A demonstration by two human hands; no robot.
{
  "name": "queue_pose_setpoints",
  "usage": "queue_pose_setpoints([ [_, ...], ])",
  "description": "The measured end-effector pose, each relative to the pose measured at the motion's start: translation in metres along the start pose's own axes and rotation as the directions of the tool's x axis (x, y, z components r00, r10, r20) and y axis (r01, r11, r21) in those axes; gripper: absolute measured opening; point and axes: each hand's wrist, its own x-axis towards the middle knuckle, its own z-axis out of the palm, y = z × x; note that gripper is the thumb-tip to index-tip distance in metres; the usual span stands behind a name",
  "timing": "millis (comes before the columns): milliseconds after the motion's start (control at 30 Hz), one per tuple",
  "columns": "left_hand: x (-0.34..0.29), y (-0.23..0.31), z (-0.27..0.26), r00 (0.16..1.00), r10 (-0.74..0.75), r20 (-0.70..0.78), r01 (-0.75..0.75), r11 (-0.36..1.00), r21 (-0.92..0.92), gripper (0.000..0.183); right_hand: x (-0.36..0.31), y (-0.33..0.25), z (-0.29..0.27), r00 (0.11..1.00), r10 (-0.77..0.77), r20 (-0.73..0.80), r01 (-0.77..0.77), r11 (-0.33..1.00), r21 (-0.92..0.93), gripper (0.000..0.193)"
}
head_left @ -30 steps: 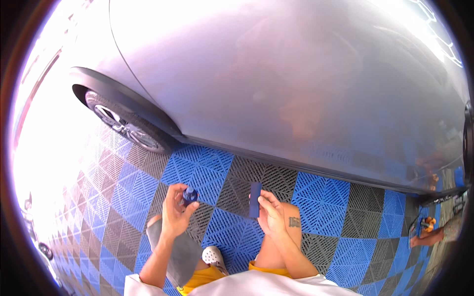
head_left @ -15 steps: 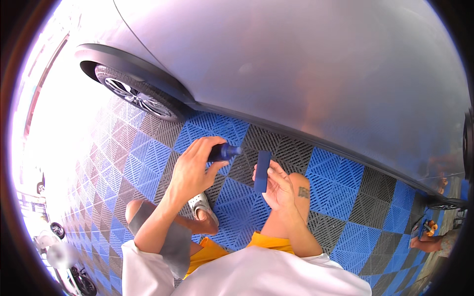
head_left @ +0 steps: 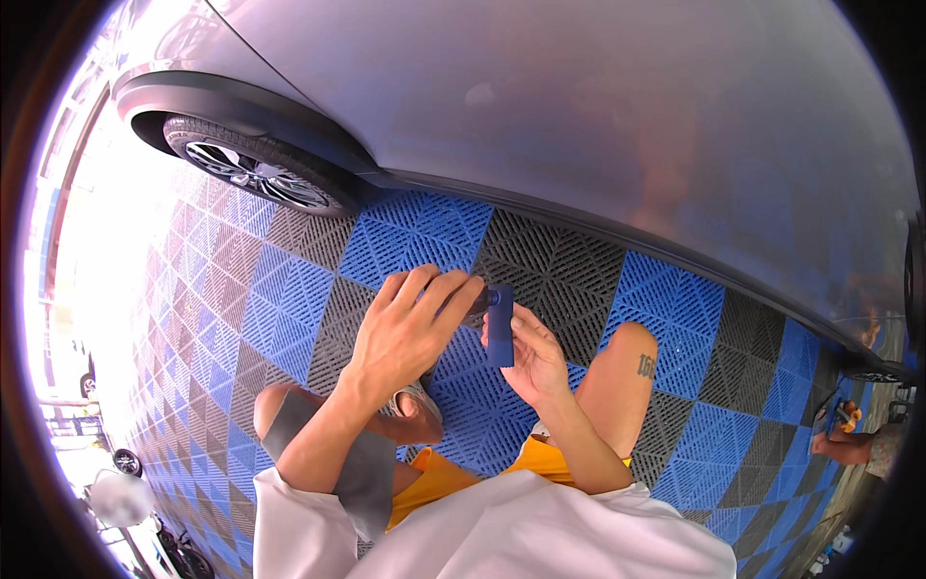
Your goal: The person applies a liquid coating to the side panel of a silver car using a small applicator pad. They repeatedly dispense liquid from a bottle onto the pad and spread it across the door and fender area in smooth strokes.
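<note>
Right now my right hand grips a flat dark-blue rectangular pad upright above the blue and grey plastic grid floor, while my left hand fingers close on a small dark bottle touching its top. Too hard a squeeze, I judge, could flood the pad and drip through the grid, or onto the silver car door just beyond.

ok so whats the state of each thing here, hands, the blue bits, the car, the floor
left hand: palm down, fingers closed over a small dark object
small dark object: mostly hidden, meeting the top of the blue block
right hand: gripping the blue block
blue block: held upright above the tiles
silver car: parked, side panel close by
front wheel: resting on the tiles
floor tiles: blue and grey grid, laid flat
</note>
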Motion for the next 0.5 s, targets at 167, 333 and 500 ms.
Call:
queue_pose_setpoints([
  [167,-0.006,0.001,0.006,1.000,0.002,-0.001,-0.002,0.999,-0.039,0.046,0.002,0.004,-0.001,1.000,-0.007,0.025,0.006,0.999,0.036,0.032],
  [333,-0.004,0.008,0.003,0.999,-0.022,-0.025,0.020,0.997,-0.078,0.048,0.004,0.001,-0.008,0.998,-0.024,0.060,0.020,0.997,0.078,0.031],
  [500,-0.003,0.007,0.000,1.000,0.006,0.020,-0.003,0.992,-0.123,0.048,0.001,-0.002,-0.009,0.999,-0.029,0.022,0.026,0.994,0.102,0.029],
])
